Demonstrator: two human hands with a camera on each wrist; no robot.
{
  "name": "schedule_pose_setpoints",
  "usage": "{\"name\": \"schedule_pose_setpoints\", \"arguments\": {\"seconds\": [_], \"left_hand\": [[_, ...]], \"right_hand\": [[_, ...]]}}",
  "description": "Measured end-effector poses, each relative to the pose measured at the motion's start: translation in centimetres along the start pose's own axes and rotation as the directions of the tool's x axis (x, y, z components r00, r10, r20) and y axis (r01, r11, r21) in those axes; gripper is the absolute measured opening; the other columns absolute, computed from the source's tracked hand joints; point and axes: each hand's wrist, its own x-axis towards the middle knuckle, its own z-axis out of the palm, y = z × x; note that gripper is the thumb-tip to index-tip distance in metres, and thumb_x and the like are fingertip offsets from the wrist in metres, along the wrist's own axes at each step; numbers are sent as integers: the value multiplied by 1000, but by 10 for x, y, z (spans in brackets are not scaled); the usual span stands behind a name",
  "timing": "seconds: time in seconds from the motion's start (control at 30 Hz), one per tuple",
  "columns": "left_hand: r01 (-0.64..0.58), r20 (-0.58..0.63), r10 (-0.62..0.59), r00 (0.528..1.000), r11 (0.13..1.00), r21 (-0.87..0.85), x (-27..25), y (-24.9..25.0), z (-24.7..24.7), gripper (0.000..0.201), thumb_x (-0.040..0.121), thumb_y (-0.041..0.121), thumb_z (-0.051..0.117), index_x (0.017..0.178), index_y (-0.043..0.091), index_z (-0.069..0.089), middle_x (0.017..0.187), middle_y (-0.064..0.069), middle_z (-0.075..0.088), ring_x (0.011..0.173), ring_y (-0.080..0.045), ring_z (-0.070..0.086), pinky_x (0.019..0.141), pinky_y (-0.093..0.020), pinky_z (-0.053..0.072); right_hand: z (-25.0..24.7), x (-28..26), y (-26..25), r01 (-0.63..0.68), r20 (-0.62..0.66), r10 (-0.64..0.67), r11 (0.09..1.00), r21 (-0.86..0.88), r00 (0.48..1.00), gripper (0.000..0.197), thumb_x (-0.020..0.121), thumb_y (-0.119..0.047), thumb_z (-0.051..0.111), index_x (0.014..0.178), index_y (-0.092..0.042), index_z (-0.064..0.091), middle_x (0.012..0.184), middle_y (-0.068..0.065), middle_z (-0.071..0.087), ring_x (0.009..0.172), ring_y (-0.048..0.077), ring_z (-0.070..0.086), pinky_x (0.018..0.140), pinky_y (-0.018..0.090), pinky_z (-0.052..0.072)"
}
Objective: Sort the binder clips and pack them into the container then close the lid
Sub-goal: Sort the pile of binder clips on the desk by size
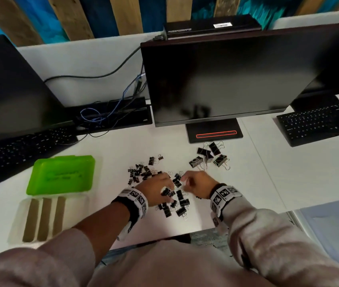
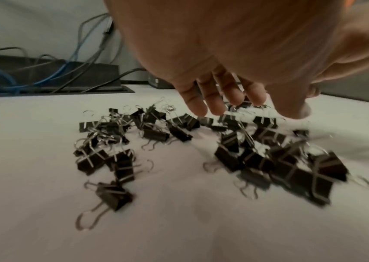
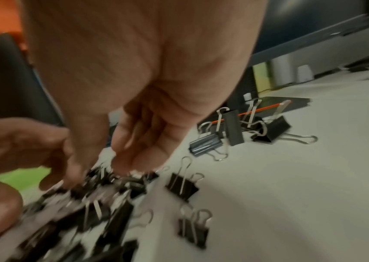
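Note:
Black binder clips lie loose on the white desk (image 1: 247, 183) in three groups: small ones (image 1: 141, 172), medium ones (image 1: 178, 204) and large ones (image 1: 208, 156). My left hand (image 1: 158, 188) hovers palm down over the medium pile, its straight fingers (image 2: 212, 99) spread and reaching the clips (image 2: 257, 159). My right hand (image 1: 193, 181) is just to its right with curled fingers (image 3: 134, 156); thumb and fingertips pinch a small clip (image 3: 99, 172) at the pile's edge, blurred. The clear container (image 1: 40, 218) has three long compartments and lies at the left with its green lid (image 1: 60, 175) open.
A monitor (image 1: 226, 79) on a stand (image 1: 214, 131) rises right behind the clips. Keyboards sit at the left (image 1: 19, 152) and right (image 1: 320, 123). Cables (image 1: 102, 114) run along the back. The desk's front edge is just under my wrists.

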Motion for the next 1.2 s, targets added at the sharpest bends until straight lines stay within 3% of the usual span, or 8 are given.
{"name": "schedule_pose_setpoints", "arguments": {"seconds": [0.1,0.23,0.4,0.57,0.7,0.97,1.1,1.2], "left_hand": [[-60,79,49,996,989,138,-3,-2,12,40,77,34,72,113,30,55,119,8,44,100,-11,51,83,-29,46],[-13,-6,14,1000,989,148,-6,-10,21,31,84,17,65,113,25,56,117,5,46,90,-16,55,79,-34,51],[27,-90,-14,996,988,153,-14,-16,17,26,88,30,58,113,24,57,115,5,49,97,-13,53,84,-32,48],[-21,-6,22,1000,992,121,-17,-14,21,54,70,48,73,116,29,54,114,10,48,103,-7,44,86,-27,43],[-10,5,9,1000,986,165,-15,-17,24,42,72,31,76,109,22,58,112,4,48,99,-12,46,81,-29,43],[90,-10,-90,996,996,26,-15,-27,15,11,81,13,67,90,14,62,94,6,47,79,-12,49,69,-25,42],[111,-31,-111,993,994,-2,-17,-28,6,20,80,15,69,96,13,59,95,6,47,88,-19,57,77,-32,47],[26,-30,-24,999,997,68,-21,-24,1,23,84,12,63,107,13,60,102,-1,53,90,-20,60,80,-31,48]], "right_hand": [[20,0,-3,-13,194,36,993,-120,980,52,70,-37,79,114,-21,56,105,-3,55,92,12,54,76,22,42],[40,-5,1,53,285,21,966,-251,958,86,61,-39,84,132,-17,42,127,0,39,110,19,49,96,36,44],[60,-6,1,65,139,-25,953,-297,990,65,71,-32,76,126,-12,47,125,5,37,102,27,57,89,39,49],[60,-8,-4,105,97,-88,976,-189,991,42,79,-11,65,119,-12,53,119,6,43,94,27,60,87,39,50],[56,-12,-1,101,91,-83,970,-221,992,32,80,-10,66,112,-12,61,120,5,48,94,24,61,92,35,48],[50,-17,3,141,36,-140,880,-454,989,25,83,-35,65,107,-29,66,108,-3,60,110,20,46,88,34,44],[53,-20,7,60,-28,-72,946,-320,997,27,80,-30,69,107,-27,67,119,-3,50,114,15,44,87,34,47],[57,-18,10,44,-41,-55,968,-249,998,23,82,-25,68,105,-21,69,115,0,53,109,18,50,89,33,48]]}}
